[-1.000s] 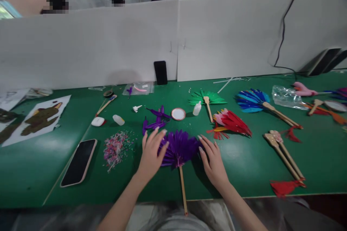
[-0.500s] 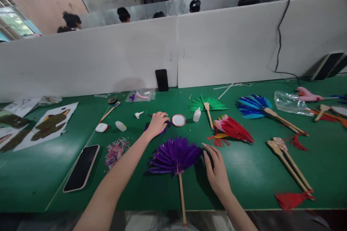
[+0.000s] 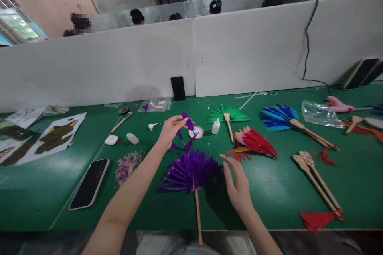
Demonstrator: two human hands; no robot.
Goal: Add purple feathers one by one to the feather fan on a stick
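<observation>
A purple feather fan (image 3: 191, 170) on a wooden stick (image 3: 197, 217) lies on the green table (image 3: 269, 191) in front of me. My left hand (image 3: 171, 129) is raised above the table and pinches a few loose purple feathers (image 3: 186, 132) that hang over the fan. My right hand (image 3: 237, 185) rests at the fan's right edge with its fingers loosely spread and nothing in it.
A small round white dish (image 3: 198, 132) and a white glue bottle (image 3: 214, 126) stand behind the fan. Green (image 3: 229, 114), red (image 3: 254, 140) and blue (image 3: 279, 116) feather fans lie to the right, with wooden sticks (image 3: 317, 181). A phone (image 3: 89, 183) and a confetti pile (image 3: 128, 163) lie left. White partitions stand behind.
My left hand left the fan, reached to the loose purple feathers near the dish, and has now lifted them off the table. My right hand stayed at the fan's right edge.
</observation>
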